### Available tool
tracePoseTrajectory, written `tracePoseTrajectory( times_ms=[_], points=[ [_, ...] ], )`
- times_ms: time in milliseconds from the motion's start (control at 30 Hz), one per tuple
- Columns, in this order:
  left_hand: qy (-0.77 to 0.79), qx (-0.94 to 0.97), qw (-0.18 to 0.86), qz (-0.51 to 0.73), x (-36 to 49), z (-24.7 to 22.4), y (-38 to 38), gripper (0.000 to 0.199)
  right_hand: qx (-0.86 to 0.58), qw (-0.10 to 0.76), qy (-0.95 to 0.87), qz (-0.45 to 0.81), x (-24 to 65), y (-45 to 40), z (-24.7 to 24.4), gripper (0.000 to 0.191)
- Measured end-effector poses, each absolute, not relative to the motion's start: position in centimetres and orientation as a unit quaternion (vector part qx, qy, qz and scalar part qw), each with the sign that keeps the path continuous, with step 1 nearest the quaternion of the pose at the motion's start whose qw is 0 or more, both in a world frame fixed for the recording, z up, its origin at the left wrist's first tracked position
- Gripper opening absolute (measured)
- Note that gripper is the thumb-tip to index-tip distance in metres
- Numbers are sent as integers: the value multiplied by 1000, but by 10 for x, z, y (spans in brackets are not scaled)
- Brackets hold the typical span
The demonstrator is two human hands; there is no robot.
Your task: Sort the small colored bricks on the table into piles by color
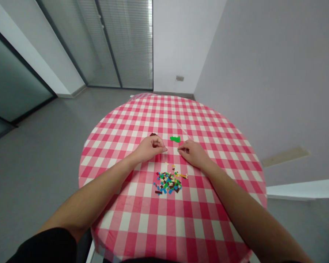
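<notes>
Though untouched, bricks (168, 183) just below hands (150, 149) (193, 153)

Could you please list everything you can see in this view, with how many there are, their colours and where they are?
round table with gingham cloth: one, pink and white, in front of the person
small plastic bricks: too many to count, mixed blue, green, brown, red and yellow, heaped on the cloth nearest the person
flat green piece: one, bright green, on the cloth just beyond the hands
dark brown piece: one, on the cloth, partly hidden behind the left hand
glass partition with blinds: one, grey, at the far side of the room
wall socket: one, pale grey, on the white wall
floor: one, grey, around the table
black sleeve: one, on the left arm
left hand: one, fingers pinched together above the cloth
right hand: one, fingers pinched together at the cloth
</notes>
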State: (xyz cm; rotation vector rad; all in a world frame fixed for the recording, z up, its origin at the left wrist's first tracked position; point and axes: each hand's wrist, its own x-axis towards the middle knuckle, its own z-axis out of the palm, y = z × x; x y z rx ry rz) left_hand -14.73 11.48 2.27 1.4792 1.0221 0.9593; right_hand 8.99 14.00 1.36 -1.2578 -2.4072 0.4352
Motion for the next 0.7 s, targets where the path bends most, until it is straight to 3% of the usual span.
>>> tracePoseTrajectory(
  times_ms=[300, 700],
  points=[
    [430, 617, 526, 396, -148, 21, 116, 19, -491, 198, -840, 116, 90, 142, 11, 14],
    [450, 622, 507, 393, -149, 20, 117, 20, -469, 111, -875, 55, 86, 128, 23, 17]
  ],
)
